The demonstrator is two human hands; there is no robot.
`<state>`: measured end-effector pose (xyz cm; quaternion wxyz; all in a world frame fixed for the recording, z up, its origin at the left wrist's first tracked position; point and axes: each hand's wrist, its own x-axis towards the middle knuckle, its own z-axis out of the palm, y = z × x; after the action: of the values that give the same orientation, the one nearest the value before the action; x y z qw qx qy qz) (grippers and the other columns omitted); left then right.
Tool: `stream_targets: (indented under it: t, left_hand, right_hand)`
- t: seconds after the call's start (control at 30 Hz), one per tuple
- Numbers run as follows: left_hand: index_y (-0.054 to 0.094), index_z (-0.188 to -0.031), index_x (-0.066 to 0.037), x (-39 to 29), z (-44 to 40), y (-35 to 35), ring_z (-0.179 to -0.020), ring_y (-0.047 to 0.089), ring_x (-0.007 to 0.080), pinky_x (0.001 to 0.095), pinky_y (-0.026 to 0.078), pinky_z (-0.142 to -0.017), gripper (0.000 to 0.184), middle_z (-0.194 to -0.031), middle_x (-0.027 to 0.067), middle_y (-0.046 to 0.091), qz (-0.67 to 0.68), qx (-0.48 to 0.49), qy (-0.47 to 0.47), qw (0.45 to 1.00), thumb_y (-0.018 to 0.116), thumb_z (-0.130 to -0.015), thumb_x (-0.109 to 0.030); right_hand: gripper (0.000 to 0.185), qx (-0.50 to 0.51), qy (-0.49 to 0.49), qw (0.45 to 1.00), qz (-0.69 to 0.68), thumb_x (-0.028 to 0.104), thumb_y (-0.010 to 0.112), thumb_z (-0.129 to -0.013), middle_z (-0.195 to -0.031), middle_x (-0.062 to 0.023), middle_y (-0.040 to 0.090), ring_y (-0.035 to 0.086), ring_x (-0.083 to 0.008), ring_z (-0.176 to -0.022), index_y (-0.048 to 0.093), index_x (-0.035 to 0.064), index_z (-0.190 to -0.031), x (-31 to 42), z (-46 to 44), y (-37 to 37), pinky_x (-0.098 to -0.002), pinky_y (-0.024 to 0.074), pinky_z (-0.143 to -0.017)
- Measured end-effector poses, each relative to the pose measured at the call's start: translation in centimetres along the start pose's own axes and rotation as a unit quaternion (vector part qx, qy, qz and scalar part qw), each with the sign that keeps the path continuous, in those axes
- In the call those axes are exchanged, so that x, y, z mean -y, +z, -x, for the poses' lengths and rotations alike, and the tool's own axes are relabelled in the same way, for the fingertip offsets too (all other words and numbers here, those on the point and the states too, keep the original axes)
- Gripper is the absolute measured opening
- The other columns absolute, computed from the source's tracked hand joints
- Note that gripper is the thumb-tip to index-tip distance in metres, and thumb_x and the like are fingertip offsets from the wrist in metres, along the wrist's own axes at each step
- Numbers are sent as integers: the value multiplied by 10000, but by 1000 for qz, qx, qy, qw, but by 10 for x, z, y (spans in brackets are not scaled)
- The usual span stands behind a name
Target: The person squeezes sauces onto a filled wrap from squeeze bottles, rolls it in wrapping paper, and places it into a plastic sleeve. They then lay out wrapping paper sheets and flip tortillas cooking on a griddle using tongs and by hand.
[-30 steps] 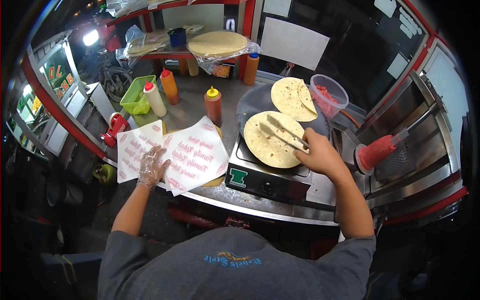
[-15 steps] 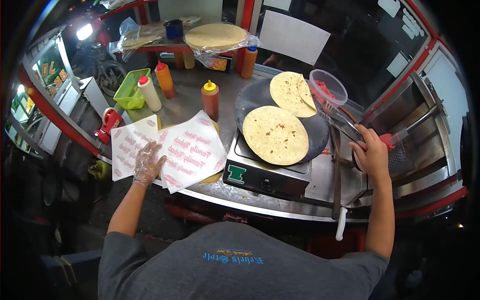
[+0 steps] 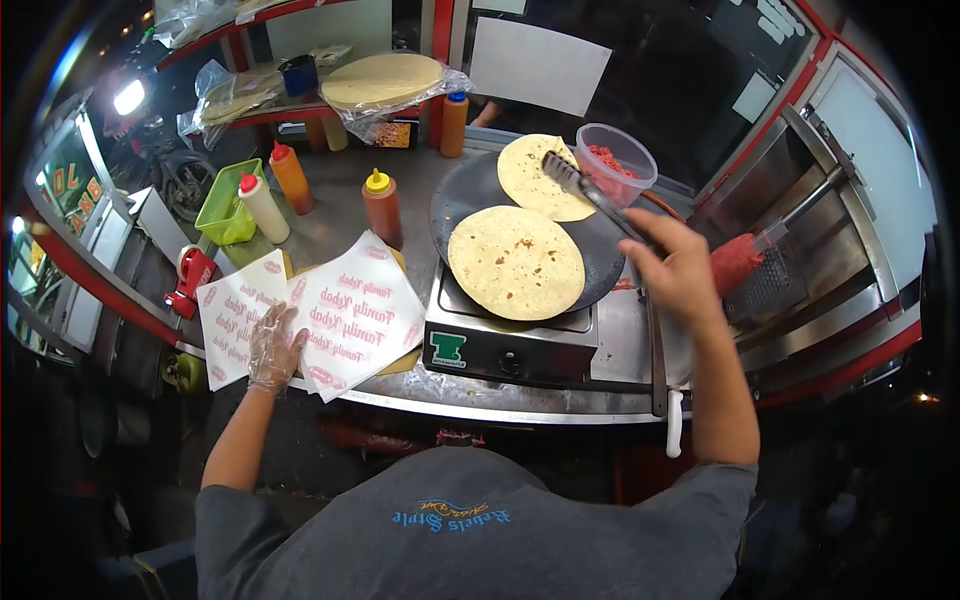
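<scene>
My left hand (image 3: 275, 348), in a clear plastic glove, lies flat on the printed wrapping paper (image 3: 362, 312), its fingers apart. The paper sheets fan out over a board on the counter. My right hand (image 3: 672, 262) is bare and closed around a pair of dark tongs (image 3: 590, 190). Their slotted end touches or hovers just over the farther tortilla (image 3: 535, 178), which lies nearly flat on the round black griddle (image 3: 447, 205). A nearer tortilla (image 3: 515, 262) with brown spots overlaps the griddle's front.
Sauce bottles with red caps (image 3: 290, 178) and a yellow cap (image 3: 381, 208) stand behind the paper, beside a green basket (image 3: 228, 208). A tub of red food (image 3: 620, 165) sits behind the griddle. A long knife (image 3: 672, 425) overhangs the counter edge. Right is a meat spit (image 3: 736, 262).
My right hand has moved left and up with the tongs, from beside the griddle to over the farther tortilla. That tortilla's folded edge now lies flatter. My left hand stays on the paper.
</scene>
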<state>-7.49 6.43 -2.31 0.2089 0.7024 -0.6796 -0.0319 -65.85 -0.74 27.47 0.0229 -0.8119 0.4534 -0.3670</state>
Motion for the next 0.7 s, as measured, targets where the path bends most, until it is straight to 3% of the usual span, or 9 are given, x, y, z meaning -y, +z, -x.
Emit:
stream_targets:
  t: [0.03,0.2,0.33,0.43,0.5,0.63,0.7]
  left_hand:
    - [630,-1409,-98,0,1,1,-1436,499,382,533,359,-1206,519,-1534,178,557,0,-2,1,1000,708,-986,-388]
    - [636,-1402,-102,0,2,-1,-1434,505,370,533,358,-1210,522,-1528,173,563,0,-9,-3,1000,710,-982,-404]
    - [640,-1393,-104,0,1,0,-1428,510,369,531,366,-1207,516,-1511,163,575,1,-14,-7,1000,721,-975,-398]
    - [640,-1391,-104,4,1,4,-1423,512,371,529,373,-1202,516,-1511,160,573,4,-19,-1,1000,717,-978,-403]
    - [641,-1391,-105,2,3,3,-1419,514,375,526,379,-1197,513,-1512,161,572,0,-14,-1,1000,713,-981,-404]
    - [643,-1387,-97,-1,2,-2,-1418,514,382,524,387,-1189,504,-1508,164,574,5,-17,5,1000,715,-982,-387]
    - [645,-1382,-85,-1,2,-1,-1411,520,384,524,388,-1187,509,-1516,168,571,3,-17,5,1000,708,-985,-397]
  right_hand:
    - [441,53,29,996,65,139,828,-854,-951,-151,718,730,-272,-860,718,2,-1259,5,-8,-21,-372,556,-750]
    - [393,169,-101,898,394,47,720,-793,-974,-96,699,695,-325,-875,706,63,-1185,-16,3,-67,-444,549,-764]
    - [347,223,-174,901,330,69,632,-868,-1036,-83,695,684,-281,-960,694,82,-1210,-14,26,-42,-410,528,-825]
    - [356,161,-174,943,232,57,684,-896,-1016,-108,702,703,-315,-863,687,47,-1252,-9,48,14,-444,557,-757]
    - [358,165,-74,974,140,79,738,-903,-989,-130,702,700,-360,-816,692,24,-1254,9,45,31,-442,573,-737]
    - [363,81,93,988,-89,156,763,-963,-864,-96,729,691,-227,-720,684,-79,-1229,-13,0,5,-412,568,-678]
    - [389,215,360,897,-141,184,741,-996,-877,-89,747,695,-181,-766,683,-124,-1227,15,-32,-35,-400,573,-706]
